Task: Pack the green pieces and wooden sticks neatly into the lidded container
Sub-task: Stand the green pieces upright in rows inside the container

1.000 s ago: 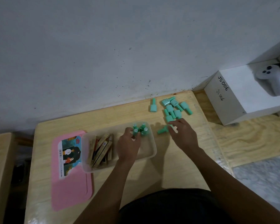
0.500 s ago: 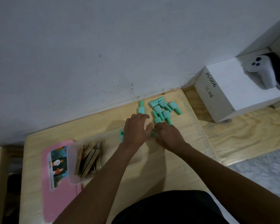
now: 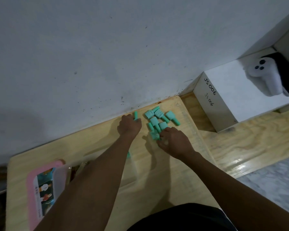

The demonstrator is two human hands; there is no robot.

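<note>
Several green pieces point(image 3: 158, 118) lie in a loose pile near the far edge of the wooden table point(image 3: 98, 144), by the wall. My left hand point(image 3: 129, 126) reaches to a single green piece point(image 3: 136, 116) left of the pile and closes its fingers on it. My right hand point(image 3: 172, 141) holds a green piece point(image 3: 154, 135) at the pile's near side. The clear container point(image 3: 60, 174) sits at the near left under my left forearm, with wooden sticks point(image 3: 77, 169) partly showing inside. One green piece point(image 3: 128, 155) peeks out in the container beside my arm.
A pink lid point(image 3: 40, 194) with a picture label lies left of the container. A white box point(image 3: 223, 100) marked JS 006 stands at the right on a lower wooden surface, with a white controller point(image 3: 264, 77) on top. The wall runs along the table's far edge.
My left hand left the container and reached out to the lone green piece by the wall. My right hand stayed at the pile's near side. The camera view shifted toward the pile.
</note>
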